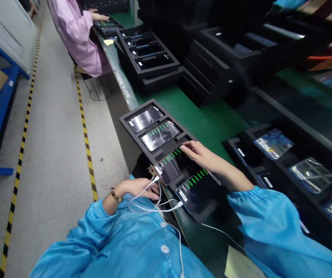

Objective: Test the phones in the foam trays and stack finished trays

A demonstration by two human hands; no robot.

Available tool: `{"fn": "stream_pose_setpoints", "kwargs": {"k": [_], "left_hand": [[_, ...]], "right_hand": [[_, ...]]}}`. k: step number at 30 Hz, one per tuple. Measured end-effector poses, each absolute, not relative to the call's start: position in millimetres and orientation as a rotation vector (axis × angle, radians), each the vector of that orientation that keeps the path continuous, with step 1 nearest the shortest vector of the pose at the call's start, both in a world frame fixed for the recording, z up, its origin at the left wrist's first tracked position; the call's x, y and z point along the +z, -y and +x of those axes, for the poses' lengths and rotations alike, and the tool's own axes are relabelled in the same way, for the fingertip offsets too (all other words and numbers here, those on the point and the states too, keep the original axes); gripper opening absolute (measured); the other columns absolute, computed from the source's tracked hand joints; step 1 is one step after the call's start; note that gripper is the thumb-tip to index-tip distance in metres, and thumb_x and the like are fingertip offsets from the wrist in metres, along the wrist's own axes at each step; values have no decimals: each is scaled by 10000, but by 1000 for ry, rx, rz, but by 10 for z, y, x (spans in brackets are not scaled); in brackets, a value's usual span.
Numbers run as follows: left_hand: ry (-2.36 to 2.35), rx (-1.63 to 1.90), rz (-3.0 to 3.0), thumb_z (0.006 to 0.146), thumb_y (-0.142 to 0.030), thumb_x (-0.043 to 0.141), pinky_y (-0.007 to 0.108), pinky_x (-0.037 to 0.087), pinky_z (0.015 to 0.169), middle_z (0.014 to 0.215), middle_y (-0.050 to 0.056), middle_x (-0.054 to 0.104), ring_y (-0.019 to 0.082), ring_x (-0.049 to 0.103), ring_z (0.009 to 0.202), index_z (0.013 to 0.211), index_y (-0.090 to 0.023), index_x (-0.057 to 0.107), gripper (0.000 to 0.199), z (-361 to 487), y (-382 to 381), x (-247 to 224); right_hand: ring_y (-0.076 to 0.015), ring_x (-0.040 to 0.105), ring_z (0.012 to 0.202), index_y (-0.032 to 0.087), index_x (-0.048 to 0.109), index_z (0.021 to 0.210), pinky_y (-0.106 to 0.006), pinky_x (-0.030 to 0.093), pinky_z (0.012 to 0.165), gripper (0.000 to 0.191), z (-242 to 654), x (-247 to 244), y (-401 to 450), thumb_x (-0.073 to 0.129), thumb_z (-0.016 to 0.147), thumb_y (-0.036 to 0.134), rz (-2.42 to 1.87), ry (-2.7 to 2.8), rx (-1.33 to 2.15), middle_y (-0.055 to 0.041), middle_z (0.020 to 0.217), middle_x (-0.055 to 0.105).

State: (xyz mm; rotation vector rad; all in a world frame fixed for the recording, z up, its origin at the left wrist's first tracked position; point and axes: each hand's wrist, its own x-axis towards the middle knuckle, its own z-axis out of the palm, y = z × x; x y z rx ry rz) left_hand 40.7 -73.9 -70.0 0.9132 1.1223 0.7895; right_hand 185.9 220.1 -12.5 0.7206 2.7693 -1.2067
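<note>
My right hand (203,155) reaches over a black foam tray (153,155). Its fingertips touch the far end of a smartphone (170,166) with green bars on its dark screen. My left hand (142,188) rests low by my lap, fingers loosely extended, beside a white charging cable (142,211). One white plug (155,179) sits at that phone's near end. Another cable runs into a second phone (194,189), also showing green bars, in the nearest slot. Farther up the tray lie a glossy phone with green marks (160,135) and a phone with a reflective screen (145,118).
Trays of phones (147,48) are stacked farther along the green bench (183,94). More phones (274,143) lie in trays at the right. A yellow paper (241,264) is near me. A person in pink (77,38) sits beyond. Striped floor tape (86,143) runs at left.
</note>
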Motion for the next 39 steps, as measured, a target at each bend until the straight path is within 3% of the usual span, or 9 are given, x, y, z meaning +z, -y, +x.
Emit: {"fn": "stream_pose_setpoints", "kwargs": {"k": [3, 8, 13, 17, 21, 31, 34, 39], "left_hand": [[-1092, 755, 912, 851, -667, 857, 285, 560, 662, 873, 70, 803, 194, 718, 736, 927, -174, 801, 502, 535, 599, -767], [-1136, 745, 901, 860, -773, 784, 259, 495, 640, 811, 47, 775, 157, 655, 703, 812, -178, 714, 601, 439, 799, -685], [-1210, 777, 859, 879, -808, 733, 256, 444, 625, 750, 26, 722, 146, 602, 671, 856, -171, 697, 638, 239, 1070, -532], [-1262, 812, 820, 884, -783, 744, 269, 459, 617, 757, 45, 723, 178, 640, 686, 965, -167, 741, 621, 118, 1203, -439], [-1325, 835, 813, 892, -737, 766, 293, 517, 714, 894, 88, 787, 209, 704, 797, 1039, -172, 766, 584, -18, 1293, -393], [-1452, 847, 679, 793, -684, 869, 279, 499, 688, 797, 59, 782, 198, 683, 741, 885, -172, 816, 523, -234, 1480, -490], [-1610, 996, 558, 789, -730, 828, 271, 490, 704, 807, 63, 766, 181, 657, 756, 864, -176, 768, 562, -321, 1517, -685], [-1838, 1107, 277, 836, -761, 709, 237, 357, 546, 605, -22, 573, 108, 462, 518, 719, -207, 556, 587, -247, 1666, -1120]], "right_hand": [[-349, 654, 1137, 240, 689, 1170, -545, 537, 1066, 689, 1862, -125, -2201, 427, 980, 848, 723, -2780, -1210, -138, 1137, 720], [-339, 637, 1143, 248, 689, 1175, -542, 529, 1078, 678, 1873, -158, -2194, 429, 983, 844, 711, -2795, -1212, -128, 1147, 713], [-348, 634, 1163, 241, 678, 1210, -555, 537, 1081, 674, 1882, -177, -2209, 438, 989, 831, 707, -2790, -1198, -141, 1170, 706], [-354, 635, 1179, 244, 676, 1220, -546, 544, 1083, 667, 1886, -169, -2218, 445, 999, 830, 698, -2772, -1192, -147, 1174, 704], [-347, 638, 1181, 251, 675, 1241, -538, 555, 1077, 660, 1889, -164, -2217, 445, 1004, 822, 710, -2762, -1186, -142, 1192, 703], [-344, 639, 1156, 242, 676, 1235, -541, 550, 1057, 615, 1888, -185, -2241, 469, 1011, 776, 697, -2765, -1171, -137, 1173, 706], [-340, 636, 1160, 235, 676, 1254, -523, 549, 1064, 632, 1881, -189, -2257, 474, 1009, 781, 708, -2757, -1167, -137, 1167, 700], [-343, 636, 1124, 246, 676, 1243, -523, 552, 1048, 620, 1868, -204, -2275, 489, 1006, 788, 695, -2760, -1197, -129, 1160, 708]]}}
